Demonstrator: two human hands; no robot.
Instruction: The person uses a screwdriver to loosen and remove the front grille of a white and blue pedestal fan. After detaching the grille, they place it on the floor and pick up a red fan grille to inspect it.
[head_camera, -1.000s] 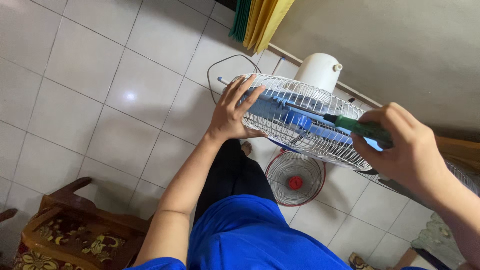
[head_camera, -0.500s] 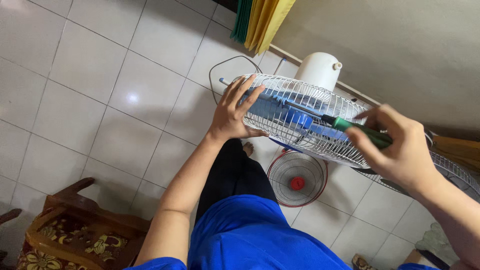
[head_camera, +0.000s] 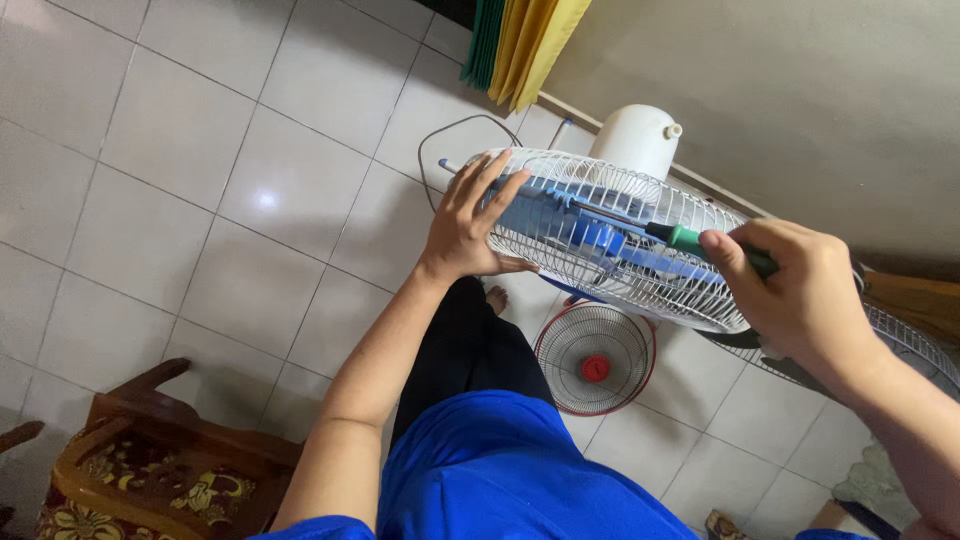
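A white wire fan cage (head_camera: 640, 200) with blue blades (head_camera: 600, 240) inside faces up in front of me, its white motor housing (head_camera: 632, 140) behind. My left hand (head_camera: 468, 222) lies flat on the cage's left rim, fingers spread. My right hand (head_camera: 800, 290) grips a green-handled screwdriver (head_camera: 690, 238) whose shaft reaches through the wires toward the blade hub.
A second round grille with a red centre cap (head_camera: 596, 358) lies on the tiled floor below the fan. A wooden chair with a patterned cushion (head_camera: 150, 470) stands at the lower left. A yellow-green curtain (head_camera: 520, 40) hangs by the wall. A cable (head_camera: 440, 140) loops on the floor.
My right hand has shifted a little left along the cage with the screwdriver. My left hand stays on the rim.
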